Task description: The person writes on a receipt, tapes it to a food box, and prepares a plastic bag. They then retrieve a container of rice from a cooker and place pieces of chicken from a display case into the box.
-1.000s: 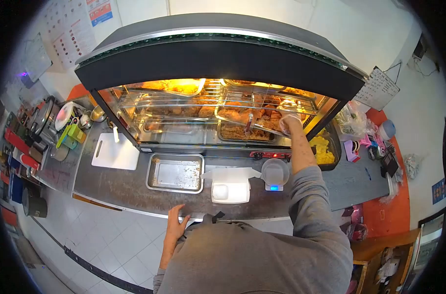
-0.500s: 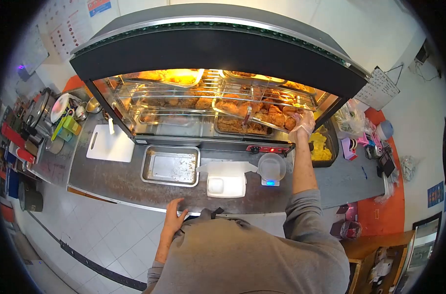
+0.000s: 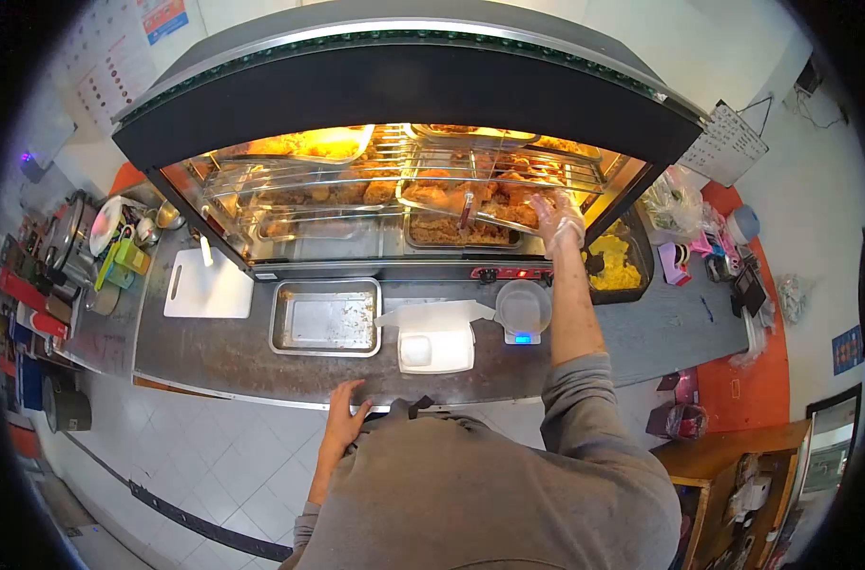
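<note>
My right hand (image 3: 558,225), in a clear plastic glove, reaches into the lit warming cabinet (image 3: 409,90). Its fingers look stretched out over the right end of a metal tray of fried chicken (image 3: 504,207) on the middle level. The fingertips blend with the chicken, so contact is hard to make out. My bare left hand (image 3: 342,418) is open at the front edge of the counter (image 3: 261,372), fingers apart and holding nothing. Between the hands stand an open white takeaway box (image 3: 451,353) with a small white cup (image 3: 415,351) inside, and a scale with a clear round container (image 3: 523,306).
An empty metal tray (image 3: 326,318) and a white cutting board (image 3: 207,285) lie left of the box. A dark pan of yellow food (image 3: 615,264) sits right of the cabinet. Wire racks and a low front ledge border the cabinet opening. Utensils crowd the far left.
My right hand has moved left and slightly up, farther over the chicken tray. The whole view has shifted a little. My left hand stays at the counter edge.
</note>
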Motion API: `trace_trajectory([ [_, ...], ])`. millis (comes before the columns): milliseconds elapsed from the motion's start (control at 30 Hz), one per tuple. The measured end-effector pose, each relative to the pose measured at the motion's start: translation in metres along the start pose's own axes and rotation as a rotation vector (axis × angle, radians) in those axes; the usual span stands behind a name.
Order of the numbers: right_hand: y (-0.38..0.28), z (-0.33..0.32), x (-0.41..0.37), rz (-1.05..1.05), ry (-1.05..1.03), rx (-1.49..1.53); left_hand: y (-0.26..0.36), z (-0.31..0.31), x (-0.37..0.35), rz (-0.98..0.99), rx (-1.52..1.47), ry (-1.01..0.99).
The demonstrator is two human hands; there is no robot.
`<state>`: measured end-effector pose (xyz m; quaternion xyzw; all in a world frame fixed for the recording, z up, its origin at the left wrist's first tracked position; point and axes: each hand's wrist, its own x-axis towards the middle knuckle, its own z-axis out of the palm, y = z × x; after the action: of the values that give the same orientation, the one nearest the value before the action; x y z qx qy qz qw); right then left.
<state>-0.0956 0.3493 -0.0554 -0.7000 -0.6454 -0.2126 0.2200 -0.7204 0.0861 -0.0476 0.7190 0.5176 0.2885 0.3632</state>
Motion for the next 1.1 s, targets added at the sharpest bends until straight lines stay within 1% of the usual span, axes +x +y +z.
trace_trajectory([
  [67,-0.057,-0.034,0.010,0.257,-0.147,0.579,-0.003,-0.001,-0.002,-0.014,0.002,0.009],
  [167,-0.124,-0.102,0.045,0.626,-0.365,1.450,-0.007,-0.004,-0.003,0.021,-0.002,0.013],
  [200,-0.140,-0.139,0.049,0.451,-0.310,0.919,-0.007,-0.005,-0.005,0.012,0.007,0.025],
  [233,-0.141,-0.137,0.051,0.446,-0.304,0.923,-0.009,-0.006,-0.006,0.005,0.018,0.038],
  [300,-0.143,-0.133,0.058,-0.075,-0.369,-0.214,-0.015,-0.007,-0.010,-0.011,0.015,0.040],
  [333,-0.149,-0.138,0.071,0.072,-0.485,-0.210,-0.018,-0.007,-0.010,-0.031,0.007,0.044],
  [367,-0.149,-0.140,0.066,0.055,-0.149,0.034,-0.020,-0.008,-0.013,-0.024,0.011,0.059],
  [400,-0.144,-0.122,0.071,0.124,-0.121,-0.021,-0.020,-0.010,-0.016,-0.040,0.015,0.043],
  [433,-0.155,-0.123,0.083,0.191,-0.091,-0.071,-0.020,-0.011,-0.018,-0.057,0.019,0.032],
  [467,-0.155,-0.130,0.087,-0.031,-0.104,-0.265,-0.019,-0.012,-0.021,-0.092,0.033,0.031],
  [500,-0.146,-0.114,0.101,-0.123,-0.274,-0.440,-0.024,-0.011,-0.025,-0.095,0.043,0.047],
  [567,-0.173,-0.133,0.138,0.322,-0.454,-0.131,-0.033,-0.011,-0.036,-0.061,0.085,0.071],
  [600,-0.166,-0.110,0.146,0.280,-0.377,-0.173,-0.032,-0.011,-0.039,-0.090,0.081,0.064],
  [633,-0.170,-0.106,0.152,0.286,-0.369,-0.154,-0.029,-0.013,-0.040,-0.085,0.101,0.070],
  [667,-0.169,-0.105,0.166,0.302,-0.372,-0.108,-0.028,-0.015,-0.041,-0.107,0.083,0.088],
  [733,-0.165,-0.104,0.157,0.333,-0.386,-0.025,-0.024,-0.018,-0.044,-0.188,0.029,0.119],
  [767,-0.166,-0.103,0.165,0.347,-0.394,0.009,-0.026,-0.018,-0.046,-0.186,0.035,0.115],
  [867,-0.166,-0.111,0.160,0.372,-0.403,0.092,-0.035,-0.016,-0.044,-0.262,0.013,0.098],
  [967,-0.165,-0.121,0.155,0.391,-0.427,0.167,-0.042,-0.017,-0.036,-0.214,-0.006,0.086],
  [1100,-0.172,-0.139,0.135,0.415,-0.435,0.263,-0.032,-0.026,-0.015,-0.183,-0.025,0.061],
])
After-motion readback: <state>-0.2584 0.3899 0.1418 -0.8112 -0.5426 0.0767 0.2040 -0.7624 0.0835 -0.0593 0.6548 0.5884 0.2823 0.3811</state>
